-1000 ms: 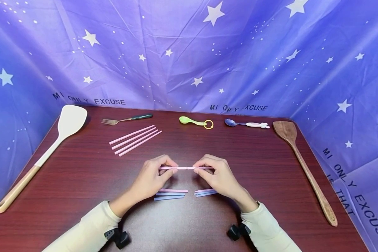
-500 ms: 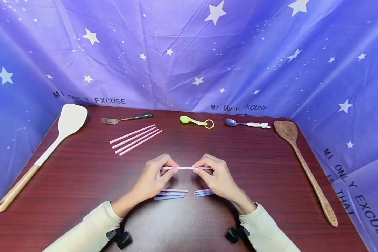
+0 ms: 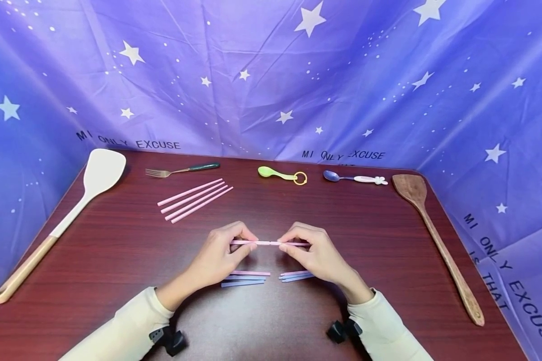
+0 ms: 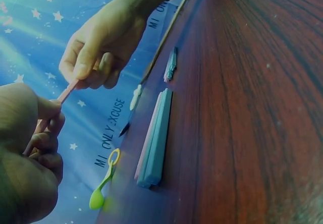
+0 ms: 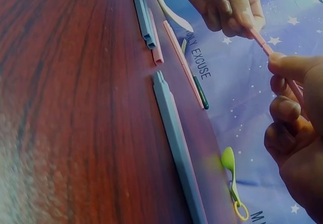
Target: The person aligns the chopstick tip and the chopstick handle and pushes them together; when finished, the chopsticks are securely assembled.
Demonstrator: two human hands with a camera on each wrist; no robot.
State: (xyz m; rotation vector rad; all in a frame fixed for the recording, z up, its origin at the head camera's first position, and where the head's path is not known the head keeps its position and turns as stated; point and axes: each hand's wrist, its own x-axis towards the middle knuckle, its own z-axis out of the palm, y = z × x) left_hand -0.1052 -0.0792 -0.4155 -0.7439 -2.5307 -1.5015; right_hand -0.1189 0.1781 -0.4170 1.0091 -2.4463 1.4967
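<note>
A purple-blue cloth backdrop point(image 3: 235, 100) with white stars rises behind the dark red wood-grain table point(image 3: 271, 321). A white-headed spatula with a pale wooden handle point(image 3: 103, 170) lies at the left, a brown wooden turner point(image 3: 410, 188) at the right. Between them, the left hand point(image 3: 221, 253) and right hand point(image 3: 319, 254) have fingers curled, thumbs pinching one slim pink tube point(image 3: 263, 243) — level above the table, a seam showing between the hands. Beyond lie four slim pink tubes point(image 3: 190, 192); nearer, two small bundles of pink and blue tubes point(image 3: 248, 278).

High, forward-down head view plus close, low, tilted wrist views, hands point(image 3: 219, 252) point(image 3: 318, 253) in all.
</note>
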